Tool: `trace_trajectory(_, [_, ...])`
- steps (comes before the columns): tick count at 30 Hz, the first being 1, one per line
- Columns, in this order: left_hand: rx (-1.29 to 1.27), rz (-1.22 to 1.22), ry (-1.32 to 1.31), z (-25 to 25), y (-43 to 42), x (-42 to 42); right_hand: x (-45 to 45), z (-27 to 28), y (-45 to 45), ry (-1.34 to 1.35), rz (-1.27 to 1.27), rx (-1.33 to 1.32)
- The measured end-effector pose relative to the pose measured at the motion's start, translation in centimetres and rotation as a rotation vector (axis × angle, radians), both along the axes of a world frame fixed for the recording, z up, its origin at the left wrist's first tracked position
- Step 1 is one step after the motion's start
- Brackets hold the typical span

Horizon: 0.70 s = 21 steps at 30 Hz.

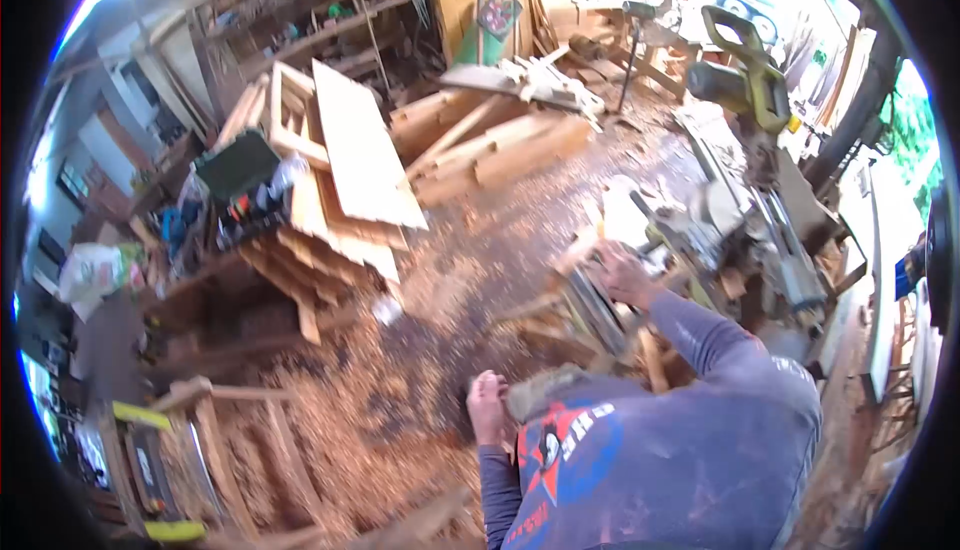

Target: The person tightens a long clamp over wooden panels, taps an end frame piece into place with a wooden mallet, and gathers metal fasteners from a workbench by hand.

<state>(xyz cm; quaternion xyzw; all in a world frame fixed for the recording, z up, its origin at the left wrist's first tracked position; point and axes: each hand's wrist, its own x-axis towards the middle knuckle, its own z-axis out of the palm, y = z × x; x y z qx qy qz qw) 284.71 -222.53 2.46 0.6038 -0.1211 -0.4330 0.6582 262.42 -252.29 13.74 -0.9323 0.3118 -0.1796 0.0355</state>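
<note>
My left hand [488, 406] hangs low beside my body, its fingers curled in. Whether something is inside it is hidden. My right hand [622, 276] reaches forward to the near end of a long, blurred rail-like piece [594, 312] at the saw bench. Its fingers bend down by pale pieces of wood, and blur hides whether they grip anything. Just beyond it stands a miter saw [715, 212] with grey metal parts. Its yellow-green and black handle [757, 70] rises at the upper right.
Stacked boards [360, 150] lean over a low bench at left, near an open green toolbox [237, 165]. Long timbers [505, 155] lie behind. Wood shavings [400, 390] cover the floor. A wooden frame [215, 440] stands at lower left. Shelves [310, 30] line the back.
</note>
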Motion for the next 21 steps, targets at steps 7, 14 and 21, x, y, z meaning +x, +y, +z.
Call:
trace_trajectory(7, [0.374,-0.734,-0.739,-12.3,-13.3,24.7,3.3,2.2,-9.1,0.311,-0.553,0.682])
trace_trajectory(14, [0.962,-1.233,-0.794,-14.4,-16.9,40.4,3.8,0.3,-11.3,-0.043,-0.897,0.959])
trace_trajectory(21, [0.889,-1.195,-0.759,-17.7,-40.0,47.0,8.2,0.8,-14.8,0.208,-1.420,0.847])
